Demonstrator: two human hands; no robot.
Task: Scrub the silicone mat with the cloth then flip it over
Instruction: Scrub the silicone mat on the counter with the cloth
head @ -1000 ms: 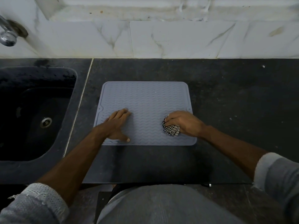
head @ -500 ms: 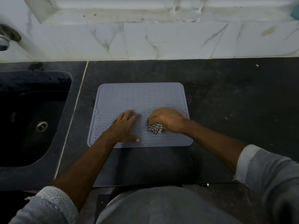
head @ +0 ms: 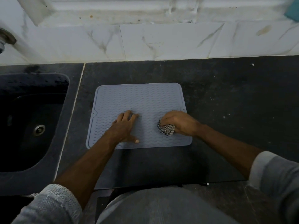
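Head view: nearest the camera we see two forearms in rolled-up light sleeves reaching forward over the dark stone tabletop (head: 226,97). The grey silicone mat (head: 139,101) lies flat on the tabletop, ribbed face up, just right of the sink (head: 34,120).

Left hand (head: 125,129): we see it pressed palm-down on the near-left part of the mat. Its fingers (head: 127,116) are straight and spread, the thumb extended toward the near edge. It holds nothing.

Right hand (head: 179,122): we see it on the near-right part of the mat, close to the right edge. Its fingers are curled round a bunched checked cloth (head: 166,129), which touches the mat surface below the hand. The two hands are well apart.

Beyond the mat, the tabletop meets a white marble-pattern tiled wall (head: 161,41). The sink holds a metal drain (head: 39,129). Part of a tap (head: 4,39) shows at the far-left edge, and a teal object (head: 293,12) at the far-right corner; we cannot tell what it is.
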